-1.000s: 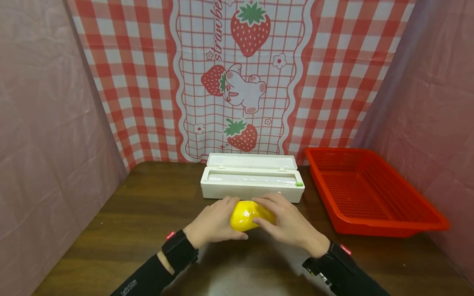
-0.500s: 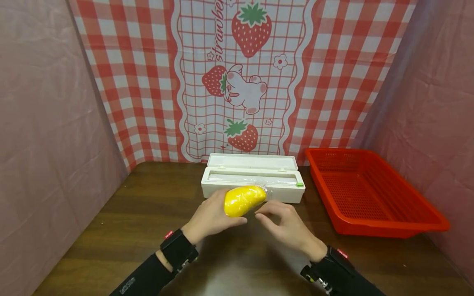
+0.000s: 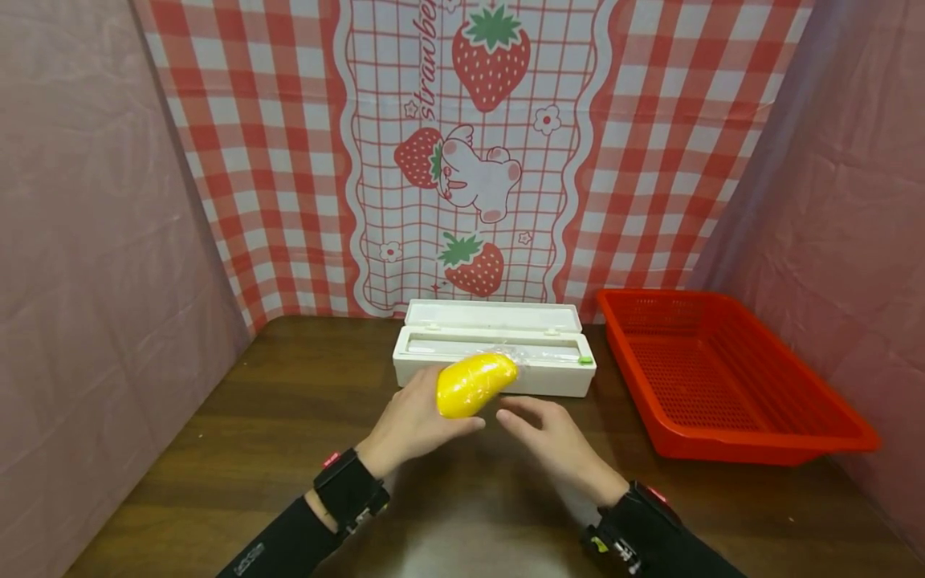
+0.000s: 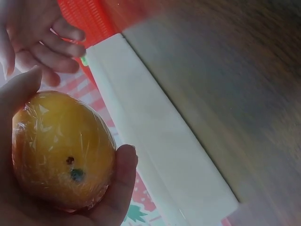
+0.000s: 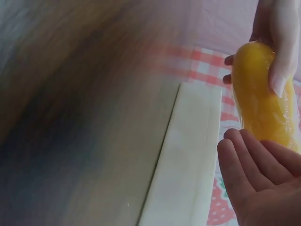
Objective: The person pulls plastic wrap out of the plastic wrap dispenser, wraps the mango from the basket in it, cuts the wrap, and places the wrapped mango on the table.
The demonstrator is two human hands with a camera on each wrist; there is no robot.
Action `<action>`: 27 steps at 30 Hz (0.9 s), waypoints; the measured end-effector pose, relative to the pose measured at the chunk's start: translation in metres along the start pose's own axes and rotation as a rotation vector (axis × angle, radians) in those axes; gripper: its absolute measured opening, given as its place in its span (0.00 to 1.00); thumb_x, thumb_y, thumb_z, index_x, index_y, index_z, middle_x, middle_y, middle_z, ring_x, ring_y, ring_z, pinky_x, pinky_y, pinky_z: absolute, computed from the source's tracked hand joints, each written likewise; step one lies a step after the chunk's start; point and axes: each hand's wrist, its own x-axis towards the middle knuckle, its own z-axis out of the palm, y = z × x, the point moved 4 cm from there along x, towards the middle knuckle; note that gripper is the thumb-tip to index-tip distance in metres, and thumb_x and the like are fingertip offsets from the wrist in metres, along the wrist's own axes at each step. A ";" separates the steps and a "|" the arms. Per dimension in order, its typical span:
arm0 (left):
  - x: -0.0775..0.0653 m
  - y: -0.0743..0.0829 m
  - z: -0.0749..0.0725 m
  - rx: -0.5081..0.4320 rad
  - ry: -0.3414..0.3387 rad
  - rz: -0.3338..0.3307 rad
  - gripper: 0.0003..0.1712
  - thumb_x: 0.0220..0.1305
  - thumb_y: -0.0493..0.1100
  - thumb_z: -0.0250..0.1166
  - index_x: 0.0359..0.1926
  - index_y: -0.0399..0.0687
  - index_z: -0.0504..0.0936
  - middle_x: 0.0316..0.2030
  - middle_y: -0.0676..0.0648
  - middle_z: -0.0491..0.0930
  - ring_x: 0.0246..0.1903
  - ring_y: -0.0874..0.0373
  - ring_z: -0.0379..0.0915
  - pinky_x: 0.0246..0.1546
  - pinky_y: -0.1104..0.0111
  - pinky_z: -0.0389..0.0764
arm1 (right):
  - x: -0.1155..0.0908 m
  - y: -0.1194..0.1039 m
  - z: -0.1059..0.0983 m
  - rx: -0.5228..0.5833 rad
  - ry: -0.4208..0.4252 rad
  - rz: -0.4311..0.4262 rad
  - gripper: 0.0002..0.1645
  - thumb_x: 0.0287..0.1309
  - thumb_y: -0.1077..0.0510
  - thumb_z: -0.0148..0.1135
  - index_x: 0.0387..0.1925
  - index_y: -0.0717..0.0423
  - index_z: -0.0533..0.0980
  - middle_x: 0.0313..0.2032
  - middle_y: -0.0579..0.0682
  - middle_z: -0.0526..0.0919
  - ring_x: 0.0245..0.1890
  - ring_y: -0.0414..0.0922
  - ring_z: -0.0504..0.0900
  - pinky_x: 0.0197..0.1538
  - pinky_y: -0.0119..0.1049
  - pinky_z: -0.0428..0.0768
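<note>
My left hand (image 3: 412,416) grips a yellow mango (image 3: 474,385) wrapped in clear cling film, holding it up above the table. Loose film bunches at the mango's right end. In the left wrist view the mango (image 4: 63,150) shows a dark spot and a small greenish patch under the film. Just right of it, my right hand (image 3: 560,441) holds nothing, its fingers loosely bent. From the right wrist its fingers (image 5: 249,165) appear close to the mango (image 5: 263,94); whether they touch it, I cannot tell. Behind the hands lies a white cling film box (image 3: 499,377), lid raised.
A red plastic basket (image 3: 759,445) stands on the right of the brown wooden table (image 3: 303,385). At the back hangs a red-and-white checked cloth (image 3: 275,160) with strawberries. Pink cloth (image 3: 94,241) walls the left side, and more hangs on the right.
The right hand has let go of the mango and moved slightly away from it, its fingers loosening. The left hand has turned the mango so its right end points up toward the box.
</note>
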 end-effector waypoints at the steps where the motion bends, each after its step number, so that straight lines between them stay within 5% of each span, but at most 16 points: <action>1: 0.000 0.000 0.000 -0.002 -0.001 0.006 0.48 0.49 0.70 0.75 0.65 0.55 0.68 0.50 0.55 0.74 0.42 0.58 0.70 0.44 0.63 0.78 | 0.000 0.000 0.000 0.032 -0.005 0.012 0.29 0.70 0.44 0.61 0.60 0.61 0.79 0.57 0.53 0.84 0.57 0.51 0.81 0.61 0.54 0.76; 14: 0.000 0.005 0.002 -0.004 -0.015 0.058 0.47 0.50 0.68 0.76 0.65 0.56 0.69 0.51 0.57 0.74 0.44 0.59 0.69 0.44 0.64 0.78 | 0.008 0.001 0.002 0.409 -0.104 0.095 0.32 0.77 0.47 0.52 0.67 0.69 0.69 0.58 0.64 0.81 0.54 0.57 0.83 0.57 0.47 0.81; 27: 0.000 0.009 0.001 0.010 -0.036 0.103 0.48 0.50 0.66 0.77 0.67 0.56 0.68 0.52 0.55 0.75 0.45 0.59 0.69 0.46 0.62 0.78 | 0.006 -0.002 0.004 0.596 -0.135 0.185 0.35 0.76 0.43 0.49 0.68 0.68 0.66 0.60 0.62 0.79 0.57 0.57 0.80 0.62 0.49 0.77</action>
